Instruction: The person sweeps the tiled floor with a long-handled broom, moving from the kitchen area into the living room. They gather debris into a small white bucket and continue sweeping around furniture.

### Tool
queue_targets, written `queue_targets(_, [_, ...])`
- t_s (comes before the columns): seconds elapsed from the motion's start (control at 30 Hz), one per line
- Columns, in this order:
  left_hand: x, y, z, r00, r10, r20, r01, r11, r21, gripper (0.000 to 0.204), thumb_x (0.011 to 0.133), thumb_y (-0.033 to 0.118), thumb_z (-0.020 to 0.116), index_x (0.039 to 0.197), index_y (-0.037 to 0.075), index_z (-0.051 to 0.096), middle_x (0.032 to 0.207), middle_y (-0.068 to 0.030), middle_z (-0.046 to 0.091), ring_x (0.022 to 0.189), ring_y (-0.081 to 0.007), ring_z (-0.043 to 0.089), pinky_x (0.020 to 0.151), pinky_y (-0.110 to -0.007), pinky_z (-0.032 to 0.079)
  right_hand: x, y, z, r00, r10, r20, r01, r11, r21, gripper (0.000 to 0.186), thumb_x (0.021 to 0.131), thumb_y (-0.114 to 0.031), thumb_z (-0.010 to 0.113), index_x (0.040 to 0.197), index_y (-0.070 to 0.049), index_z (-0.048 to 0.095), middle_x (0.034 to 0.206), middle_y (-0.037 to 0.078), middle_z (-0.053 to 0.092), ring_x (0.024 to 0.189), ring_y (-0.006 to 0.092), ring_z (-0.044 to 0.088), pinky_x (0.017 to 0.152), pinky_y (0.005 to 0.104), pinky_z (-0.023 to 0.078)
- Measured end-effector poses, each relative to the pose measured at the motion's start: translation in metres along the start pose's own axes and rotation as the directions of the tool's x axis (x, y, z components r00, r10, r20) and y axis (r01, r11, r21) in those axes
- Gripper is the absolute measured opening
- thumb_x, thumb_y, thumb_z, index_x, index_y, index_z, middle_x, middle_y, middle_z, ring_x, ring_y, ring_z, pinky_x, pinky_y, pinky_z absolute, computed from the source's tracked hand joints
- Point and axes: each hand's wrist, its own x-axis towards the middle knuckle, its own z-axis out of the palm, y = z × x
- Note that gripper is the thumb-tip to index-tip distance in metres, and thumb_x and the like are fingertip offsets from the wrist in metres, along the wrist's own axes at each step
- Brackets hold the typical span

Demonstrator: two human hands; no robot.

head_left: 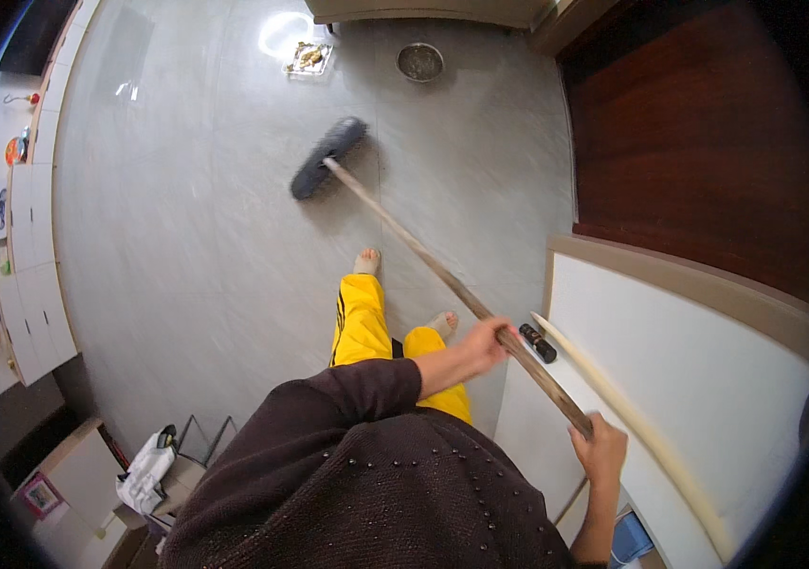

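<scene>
A long wooden-handled mop (418, 248) slants across the middle of the view. Its dark grey, oval head (314, 175) is on the floor ahead of my feet and looks blurred. My left hand (486, 347) is wrapped round the lower-right part of the handle, in front of my body. Closer to the handle's end, my right hand (603, 449) grips it, beside a white ledge at the right. Both hands are closed on the same stick.
A round metal bowl (420, 63) and a clear tray with gold-brown items (309, 59) are on the grey floor (186, 190) ahead. A black cylinder (538, 343) stands on the right ledge. White cabinets (41, 223) line the left; a chair holds a white bag (146, 471).
</scene>
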Motion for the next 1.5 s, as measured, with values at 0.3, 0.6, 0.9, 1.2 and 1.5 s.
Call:
queue_targets(0.3, [0.005,-0.149,0.069,0.918,-0.387,0.085,0.366,0.910,0.196,0.012,0.089,0.020,0.055,0.089,0.008,0.051,0.081,-0.0054,0.060,0.084,-0.0212,0.061,0.078,-0.039,0.050,-0.108,0.042,-0.091,0.983,0.170,0.073,-0.170,0.985,-0.013,0.047,0.072,-0.018,0.069,0.117,-0.010,0.058,0.066,0.020,0.058,0.057,0.0347,0.057,0.056,0.0377,0.044])
queue_targets(0.6, [0.031,-0.069,0.050,0.969,-0.085,0.233,0.055,0.990,0.132,0.009,0.087,0.014,0.054,0.085,0.005,0.055,0.080,-0.0071,0.062,0.079,-0.0214,0.063,0.073,-0.039,0.053,-0.016,-0.010,-0.094,0.973,0.089,0.214,-0.069,0.993,-0.099,0.045,0.076,-0.019,0.066,0.119,-0.010,0.057,0.072,0.022,0.061,0.063,0.0362,0.059,0.061,0.0403,0.046])
queue_targets(0.9, [-0.018,0.179,-0.011,0.870,0.428,0.244,-0.438,0.899,-0.015,0.013,0.086,0.015,0.054,0.082,0.003,0.057,0.078,-0.0087,0.062,0.079,-0.0241,0.063,0.076,-0.040,0.051,0.136,-0.168,-0.044,0.930,-0.332,0.158,0.351,0.930,-0.108,0.044,0.080,-0.035,0.064,0.121,-0.020,0.055,0.068,0.015,0.062,0.061,0.0327,0.061,0.057,0.0413,0.048])
queue_targets(1.2, [-0.120,0.368,-0.089,0.783,0.609,-0.127,-0.596,0.793,0.126,0.007,0.081,0.010,0.051,0.080,0.003,0.048,0.068,-0.0087,0.055,0.064,-0.0235,0.059,0.062,-0.039,0.051,0.165,-0.349,0.045,0.872,-0.475,0.123,0.457,0.877,0.146,0.046,0.083,-0.034,0.062,0.124,-0.014,0.053,0.072,0.020,0.063,0.063,0.0352,0.062,0.057,0.0439,0.048])
queue_targets(1.5, [-0.107,0.201,-0.092,0.774,0.594,-0.217,-0.588,0.802,0.099,0.009,0.076,0.011,0.054,0.080,0.006,0.047,0.063,-0.0080,0.054,0.055,-0.0239,0.057,0.053,-0.040,0.048,0.078,-0.214,0.065,0.907,-0.349,0.236,0.275,0.915,0.294,0.034,0.081,-0.028,0.064,0.101,-0.001,0.062,0.075,0.024,0.062,0.068,0.0377,0.062,0.062,0.0406,0.048])
